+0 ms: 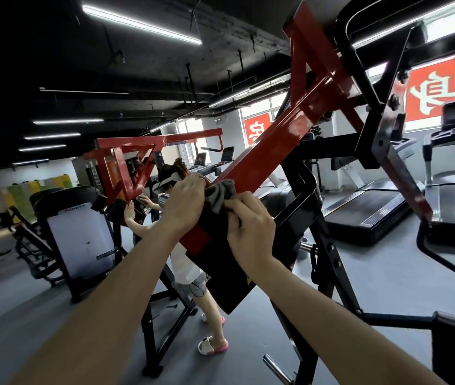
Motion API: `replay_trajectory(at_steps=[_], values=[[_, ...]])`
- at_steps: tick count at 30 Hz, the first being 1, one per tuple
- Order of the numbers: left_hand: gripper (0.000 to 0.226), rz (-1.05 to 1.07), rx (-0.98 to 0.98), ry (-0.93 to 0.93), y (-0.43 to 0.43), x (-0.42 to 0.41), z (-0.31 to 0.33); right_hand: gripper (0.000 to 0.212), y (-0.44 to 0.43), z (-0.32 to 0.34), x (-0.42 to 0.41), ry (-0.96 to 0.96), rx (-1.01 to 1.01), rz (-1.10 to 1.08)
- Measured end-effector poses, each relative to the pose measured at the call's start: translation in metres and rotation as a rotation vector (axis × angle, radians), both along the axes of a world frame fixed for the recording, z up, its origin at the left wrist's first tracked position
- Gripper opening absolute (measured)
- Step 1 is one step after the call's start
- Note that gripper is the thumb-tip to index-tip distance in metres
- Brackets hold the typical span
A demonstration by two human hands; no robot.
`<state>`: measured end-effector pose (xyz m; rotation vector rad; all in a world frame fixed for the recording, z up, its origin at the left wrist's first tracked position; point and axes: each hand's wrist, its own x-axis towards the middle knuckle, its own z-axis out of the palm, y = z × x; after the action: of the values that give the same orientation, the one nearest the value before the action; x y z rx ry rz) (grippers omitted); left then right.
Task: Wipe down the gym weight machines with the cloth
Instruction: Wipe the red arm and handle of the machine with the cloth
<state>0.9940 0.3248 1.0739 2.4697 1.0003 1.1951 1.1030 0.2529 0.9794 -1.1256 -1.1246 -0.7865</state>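
1. Far out past the left fingers, a white-backed machine stands on the grey floor. A second person leans at another red frame, well apart from the work.
2. The left hand reaches up to the machine. Its fingers are curled over the left edge of the cloth and grip it against the metal.
3. Between the two sets of fingers, the grey cloth sits bunched on the lower end of the sloping red beam, just above a black pad.
4. The right hand is just below and to the right of the cloth. Its fingers are bent in and pinch the cloth's lower fold.
5. The step in hand looks like wiping this beam's lower end, with both hands gathering or resetting the cloth. Whether the stretch above the fingers is already done cannot be told.
6. Next, the cloth probably needs spreading flatter under the fingers. It would then be drawn up the beam, away from the right fingers, under steady pressure.
7. Well beyond the right fingers, a treadmill stands by the windows.
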Motion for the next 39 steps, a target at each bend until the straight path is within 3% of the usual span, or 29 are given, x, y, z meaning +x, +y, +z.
replay_trajectory(at_steps=[4, 9, 13, 18, 21, 23, 30, 32, 36, 39], values=[[0.035, -0.003, -0.008, 0.014, -0.005, 0.0, -0.003, 0.026, 0.0, 0.022, 0.035, -0.147, -0.047, -0.018], [0.035, 0.007, 0.0, 0.05, -0.017, 0.001, -0.001, 0.02, 0.008, 0.068, 0.085, 0.216, 0.002, -0.047], [0.025, 0.026, 0.021, 0.108, -0.017, -0.003, -0.001, 0.017, 0.01, 0.056, 0.055, 0.291, 0.025, -0.081], [0.028, 0.036, 0.066, 0.139, -0.024, -0.002, 0.006, 0.024, 0.002, 0.008, 0.011, 0.017, -0.005, -0.035], [0.03, 0.035, 0.057, 0.108, -0.024, -0.002, 0.006, 0.022, -0.001, 0.008, 0.027, -0.21, -0.03, -0.05], [0.025, 0.031, 0.053, 0.076, -0.021, 0.0, 0.004, 0.021, 0.0, 0.022, 0.046, -0.254, -0.054, -0.066], [0.02, 0.072, 0.138, 0.154, -0.02, 0.004, 0.003, 0.02, 0.009, 0.085, 0.095, 0.24, 0.018, -0.126], [0.02, 0.089, 0.146, 0.191, -0.017, 0.004, 0.008, 0.022, 0.012, 0.078, 0.077, 0.269, 0.025, -0.145], [0.02, 0.127, 0.055, 0.173, -0.011, 0.014, 0.019, 0.028, 0.007, 0.033, 0.03, 0.088, 0.004, -0.07], [0.04, 0.073, -0.097, 0.012, -0.012, 0.022, 0.026, 0.024, 0.002, 0.011, 0.024, -0.125, -0.018, 0.011]])
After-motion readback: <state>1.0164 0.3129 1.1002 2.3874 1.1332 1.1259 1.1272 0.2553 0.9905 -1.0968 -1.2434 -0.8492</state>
